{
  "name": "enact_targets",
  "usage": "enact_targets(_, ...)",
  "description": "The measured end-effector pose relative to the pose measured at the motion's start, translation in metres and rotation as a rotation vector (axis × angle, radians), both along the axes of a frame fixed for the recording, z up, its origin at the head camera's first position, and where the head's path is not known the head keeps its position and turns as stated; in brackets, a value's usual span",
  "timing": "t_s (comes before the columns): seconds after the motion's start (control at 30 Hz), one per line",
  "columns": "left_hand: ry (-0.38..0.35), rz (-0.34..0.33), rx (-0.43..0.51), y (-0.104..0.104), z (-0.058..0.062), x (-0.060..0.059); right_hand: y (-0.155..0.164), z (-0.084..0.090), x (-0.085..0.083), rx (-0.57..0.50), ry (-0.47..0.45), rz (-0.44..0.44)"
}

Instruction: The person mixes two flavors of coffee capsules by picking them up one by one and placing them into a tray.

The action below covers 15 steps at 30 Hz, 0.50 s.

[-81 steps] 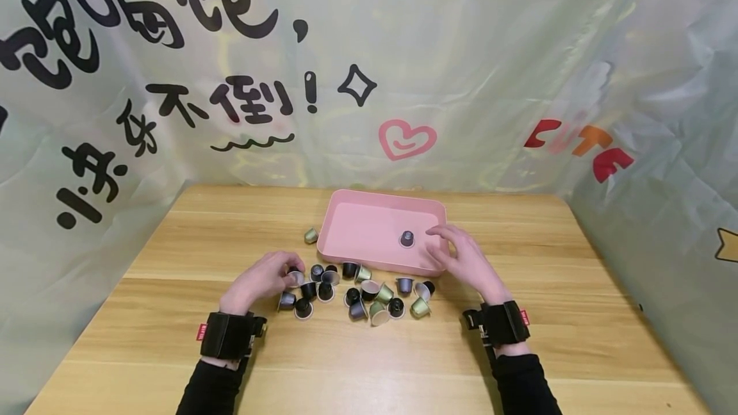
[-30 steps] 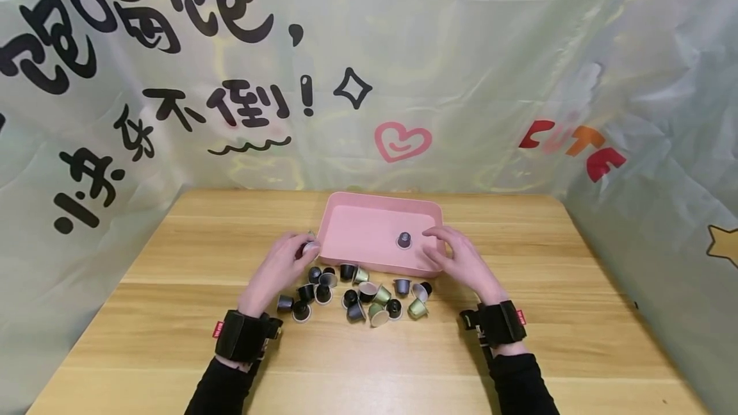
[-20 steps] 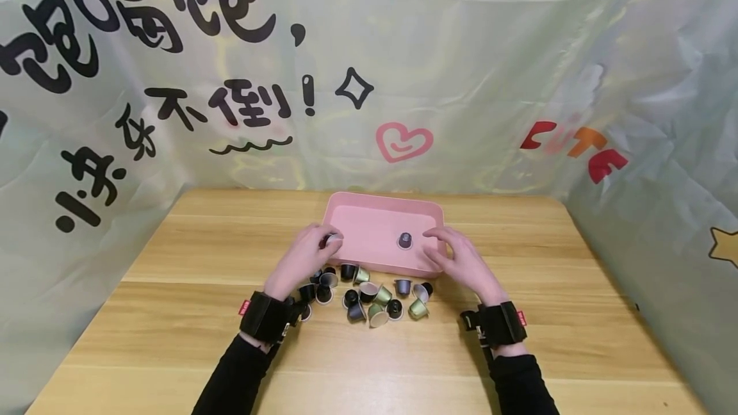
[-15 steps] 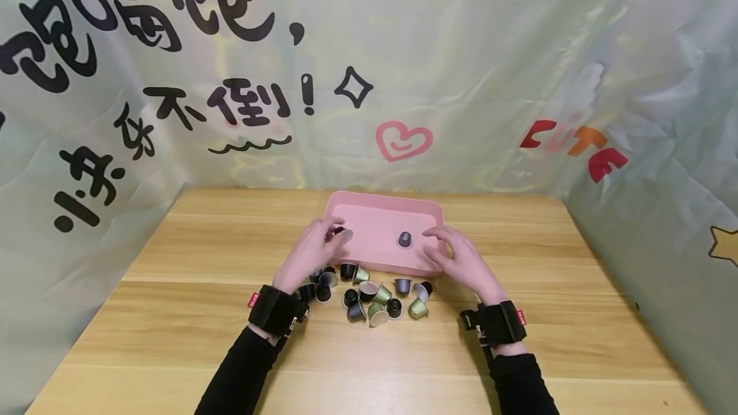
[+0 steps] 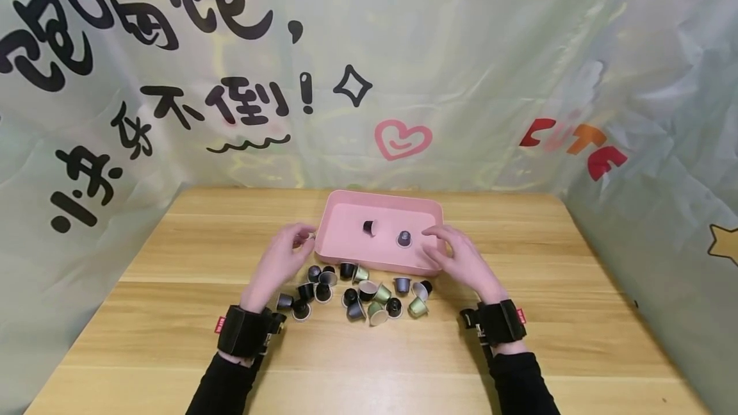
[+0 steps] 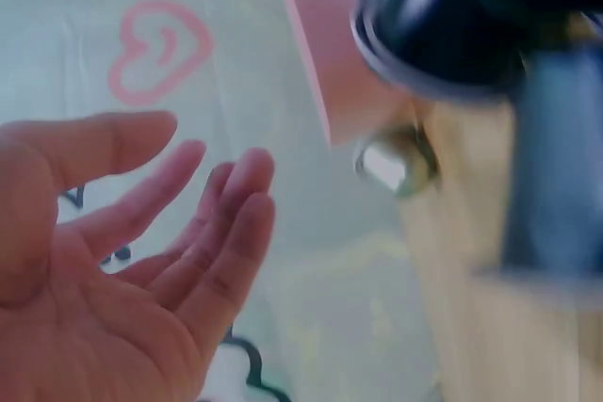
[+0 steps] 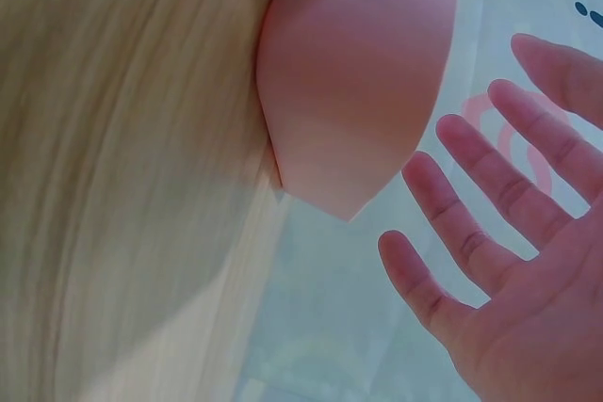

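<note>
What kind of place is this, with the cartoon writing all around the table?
Probably a makeshift recording booth, not a kitchen or café: a printed plastic backdrop curtains off a wooden table, both wrists wear black camera bands, and coffee capsules lie scattered beside a pink tray.

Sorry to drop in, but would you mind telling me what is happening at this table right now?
A person is working over a wooden table with coffee capsules. Two capsules lie in the pink tray: a black one on its side and a greyish one. A cluster of loose capsules lies on the table in front of the tray. The left hand is open and empty beside the tray's left edge. The right hand is open at the tray's right near corner, holding nothing.
</note>
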<state>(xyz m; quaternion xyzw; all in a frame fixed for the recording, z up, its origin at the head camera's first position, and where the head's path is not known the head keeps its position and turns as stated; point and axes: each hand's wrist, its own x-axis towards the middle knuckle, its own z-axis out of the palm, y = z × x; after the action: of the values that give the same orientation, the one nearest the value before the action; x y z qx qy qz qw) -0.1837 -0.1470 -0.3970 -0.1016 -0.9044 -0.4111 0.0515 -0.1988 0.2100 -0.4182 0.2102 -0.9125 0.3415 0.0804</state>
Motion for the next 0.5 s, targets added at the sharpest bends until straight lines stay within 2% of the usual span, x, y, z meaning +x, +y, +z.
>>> enact_targets(0.27,-0.044,-0.052,-0.106,-0.028,-0.003,0.002,0.001,0.001,-0.001,-0.001,-0.004,-0.002)
enact_targets(0.4,-0.128,-0.132,-0.123,-0.043,-0.003,0.002,0.001,0.001,0.000,-0.007,0.002,0.004)
enact_targets(0.5,-0.195,-0.221,-0.118,-0.053,-0.002,0.004,0.002,0.000,0.000,-0.011,0.007,0.013)
